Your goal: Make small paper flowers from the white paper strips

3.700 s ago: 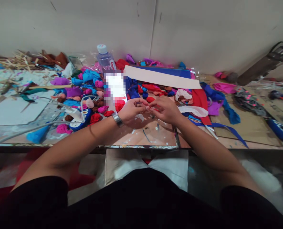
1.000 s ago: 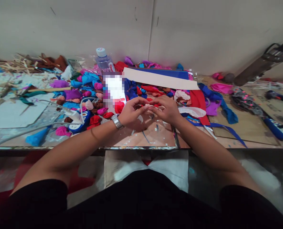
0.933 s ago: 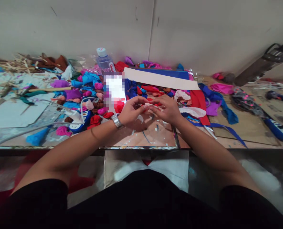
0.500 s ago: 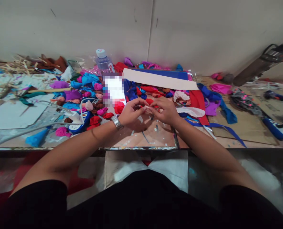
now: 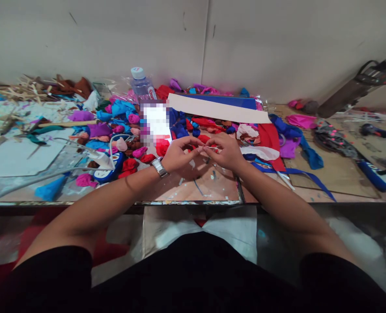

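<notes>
Fingertip to fingertip, my left hand (image 5: 181, 153) and my right hand (image 5: 224, 150) meet above the work surface. Both pinch at the same spot, where a tiny pale bit shows between the fingertips; it is too small to name. A metal-band watch (image 5: 160, 167) is on my left wrist. Just left of my left hand lie red crumpled pieces (image 5: 162, 147) and a lit phone (image 5: 156, 121), partly blurred out. A white strip of material (image 5: 261, 153) lies right of my right hand, on a red strip (image 5: 271, 134).
A plastic bottle (image 5: 142, 84) stands behind the phone. A long pale strip (image 5: 217, 109) crosses the heap of coloured pieces. Cables and a blue-and-white device (image 5: 106, 171) lie at left, pliers (image 5: 35, 139) farther left. A dark jointed arm (image 5: 345, 91) leans in at right.
My fingertips have shifted very slightly against each other, still pinched together. Everything else lies as before.
</notes>
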### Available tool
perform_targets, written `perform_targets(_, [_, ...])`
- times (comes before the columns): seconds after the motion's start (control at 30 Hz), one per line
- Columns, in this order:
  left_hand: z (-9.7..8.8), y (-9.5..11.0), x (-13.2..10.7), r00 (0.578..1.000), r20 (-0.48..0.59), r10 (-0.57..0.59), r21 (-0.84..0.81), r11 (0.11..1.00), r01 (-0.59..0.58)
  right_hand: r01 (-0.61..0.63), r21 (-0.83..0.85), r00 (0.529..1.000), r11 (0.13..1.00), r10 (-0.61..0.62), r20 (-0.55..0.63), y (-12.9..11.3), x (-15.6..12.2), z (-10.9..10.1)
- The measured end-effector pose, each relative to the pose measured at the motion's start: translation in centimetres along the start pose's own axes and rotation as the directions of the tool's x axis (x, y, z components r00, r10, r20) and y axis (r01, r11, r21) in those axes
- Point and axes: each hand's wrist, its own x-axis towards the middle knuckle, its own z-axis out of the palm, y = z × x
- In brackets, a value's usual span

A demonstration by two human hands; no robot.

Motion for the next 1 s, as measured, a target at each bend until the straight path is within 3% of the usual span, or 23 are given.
perform_targets(0.2, [0.01,0.06,-0.01,0.999,0.005,-0.035,-0.017,0.999,0.035,-0.011,0.019,1.000,1.000,0.010,0.016,0.03,0.14,-0.14])
perform_targets(0.5, [-0.15,-0.12,-0.04,1.000,0.002,0.006,0.055,0.998,-0.006,0.020,0.029,1.000,0.999,-0.020,0.017,-0.44,0.36,-0.43])
perform_targets(0.8, [-0.01,0.02,-0.20,0.999,0.004,0.036,0.115,0.993,-0.037,-0.033,0.018,0.998,0.999,0.032,0.052,-0.42,0.21,-0.32])
perform_targets(1.0, [-0.10,0.09,-0.06,0.998,-0.022,0.067,0.072,0.995,-0.065,-0.009,0.040,1.000,0.999,0.008,0.019,-0.45,0.20,-0.43])
